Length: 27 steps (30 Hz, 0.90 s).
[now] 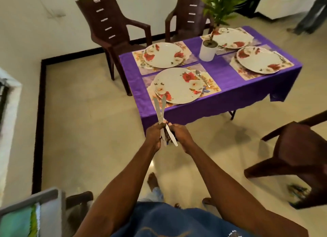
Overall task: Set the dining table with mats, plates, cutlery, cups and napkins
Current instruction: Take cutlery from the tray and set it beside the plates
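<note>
I stand a step short of the dining table [212, 102], which wears a purple cloth. Several floral mats lie on it, each under a white plate with red flowers; the nearest plate [177, 85] has a spoon [201, 77] beside it on the mat [212, 88]. My left hand [154, 136] and my right hand [180, 136] meet in front of me, both gripping a bundle of metal cutlery [161, 111]. Two long pieces stick up from my left hand, and another points down by my right hand.
A potted plant in a white pot [208, 51] stands mid-table. Two brown plastic chairs [113, 29] stand behind the table, and a third brown chair [300, 157] is to my right. A cabinet edge [10, 113] lies at left. Tiled floor [88, 130] surrounds the table.
</note>
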Motion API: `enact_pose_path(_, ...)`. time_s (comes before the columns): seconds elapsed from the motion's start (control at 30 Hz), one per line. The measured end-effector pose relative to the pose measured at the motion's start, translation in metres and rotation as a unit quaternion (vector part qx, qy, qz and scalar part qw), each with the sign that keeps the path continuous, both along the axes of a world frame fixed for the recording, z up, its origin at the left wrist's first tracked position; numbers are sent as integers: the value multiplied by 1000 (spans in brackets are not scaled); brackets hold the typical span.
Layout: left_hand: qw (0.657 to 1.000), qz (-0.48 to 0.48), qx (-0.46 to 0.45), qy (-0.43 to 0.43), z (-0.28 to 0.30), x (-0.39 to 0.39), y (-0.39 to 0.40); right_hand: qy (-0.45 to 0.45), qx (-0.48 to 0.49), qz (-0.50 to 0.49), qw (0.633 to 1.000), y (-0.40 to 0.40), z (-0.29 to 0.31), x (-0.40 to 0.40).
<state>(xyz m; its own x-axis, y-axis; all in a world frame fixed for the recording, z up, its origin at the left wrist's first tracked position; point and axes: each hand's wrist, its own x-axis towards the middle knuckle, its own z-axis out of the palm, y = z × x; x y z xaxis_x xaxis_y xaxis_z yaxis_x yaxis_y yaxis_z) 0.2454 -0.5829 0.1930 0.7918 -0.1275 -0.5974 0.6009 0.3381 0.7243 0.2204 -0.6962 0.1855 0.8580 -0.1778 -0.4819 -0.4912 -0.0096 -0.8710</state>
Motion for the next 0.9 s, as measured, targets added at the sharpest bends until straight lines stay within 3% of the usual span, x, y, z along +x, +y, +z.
enact_pose_path(0.17,999,-17,46,3,-11,47,-29,-42,-26,14,999,-27,-9,33)
enact_pose_path(0.37,999,-20,40,-3,-16,135,-62,-24,-4,-100,995,-74,-11,107)
enact_pose_path(0.5,994,-76,59,-45,-11,181,-80,9,66,-147,987,-114,-11,147)
enact_pose_path(0.73,982,-134,130,-12,-23,224,-128,36,159,-225,961,-163,-22,193)
enact_pose_path(0.8,980,-141,139,-11,-26,234,-143,42,141,-229,962,-183,-27,210)
enact_pose_path(0.9,978,-140,156,-20,-24,247,-169,35,39,-190,980,-216,-32,241)
